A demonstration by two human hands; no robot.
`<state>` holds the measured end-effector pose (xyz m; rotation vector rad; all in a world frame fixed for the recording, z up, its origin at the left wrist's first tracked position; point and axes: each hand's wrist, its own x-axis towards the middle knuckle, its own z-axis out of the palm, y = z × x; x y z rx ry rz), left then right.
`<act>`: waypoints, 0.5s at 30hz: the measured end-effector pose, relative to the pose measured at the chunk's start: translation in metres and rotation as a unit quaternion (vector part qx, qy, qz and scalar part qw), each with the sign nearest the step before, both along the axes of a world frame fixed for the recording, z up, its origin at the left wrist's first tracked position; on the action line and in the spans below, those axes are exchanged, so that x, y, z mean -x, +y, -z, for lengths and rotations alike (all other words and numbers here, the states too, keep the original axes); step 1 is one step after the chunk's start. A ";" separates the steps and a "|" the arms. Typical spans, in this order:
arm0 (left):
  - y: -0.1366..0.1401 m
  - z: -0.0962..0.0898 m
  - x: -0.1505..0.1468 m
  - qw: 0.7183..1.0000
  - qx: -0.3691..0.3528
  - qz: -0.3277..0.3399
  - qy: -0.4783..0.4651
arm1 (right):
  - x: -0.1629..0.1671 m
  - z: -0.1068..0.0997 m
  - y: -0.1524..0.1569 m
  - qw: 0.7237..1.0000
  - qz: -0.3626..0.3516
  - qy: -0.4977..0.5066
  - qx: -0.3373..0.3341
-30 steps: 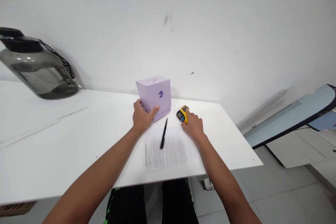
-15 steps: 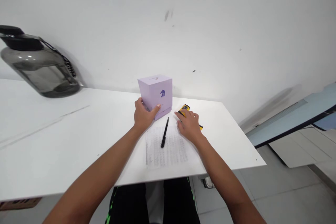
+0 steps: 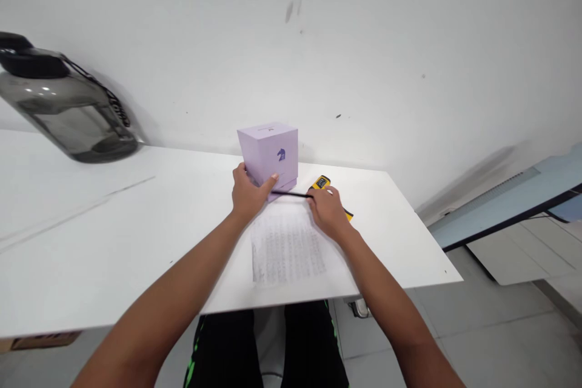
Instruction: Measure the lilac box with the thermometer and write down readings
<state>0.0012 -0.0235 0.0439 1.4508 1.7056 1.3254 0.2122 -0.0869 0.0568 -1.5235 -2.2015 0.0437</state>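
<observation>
Black pen point(image 3: 291, 194) and lilac box point(image 3: 277, 160) sit close together at the centre of the frame. Nearest, at the bottom edge, are the person's dark-clothed legs point(image 3: 227, 351), below the white counter point(image 3: 113, 260). On its near part, lower middle, lies a paper sheet point(image 3: 288, 254) with faint rows of marks. Just beyond, right of centre, the right hand point(image 3: 328, 211) has its fingers grasping one end of the pen, which runs almost level leftward to the box's lower edge by the left thumb; whether it touches, I cannot tell. Partly hidden behind that hand is a yellow-and-black device point(image 3: 322, 182). The left hand point(image 3: 248, 194) grips the upright box low down, thumb on its front face, fingers around its left side. Farther back, upper left, stands a grey translucent bottle point(image 3: 82, 118) near the pale wall point(image 3: 364, 42).
</observation>
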 end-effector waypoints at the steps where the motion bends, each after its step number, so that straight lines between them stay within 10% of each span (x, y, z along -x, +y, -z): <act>1: 0.000 0.000 0.000 1.000 0.003 0.000 -0.002 | -0.006 -0.002 0.000 0.999 0.029 0.045 -0.008; 6: -0.001 -0.002 0.000 1.000 0.004 0.011 0.001 | -0.022 0.004 -0.011 0.973 0.083 0.200 -0.078; 11: 0.000 -0.001 0.000 1.000 0.002 0.016 0.022 | -0.030 0.022 -0.026 0.988 -0.011 0.144 -0.059; 15: 0.000 0.000 -0.001 0.999 -0.003 0.029 0.027 | -0.034 0.032 -0.031 0.989 0.084 0.119 -0.011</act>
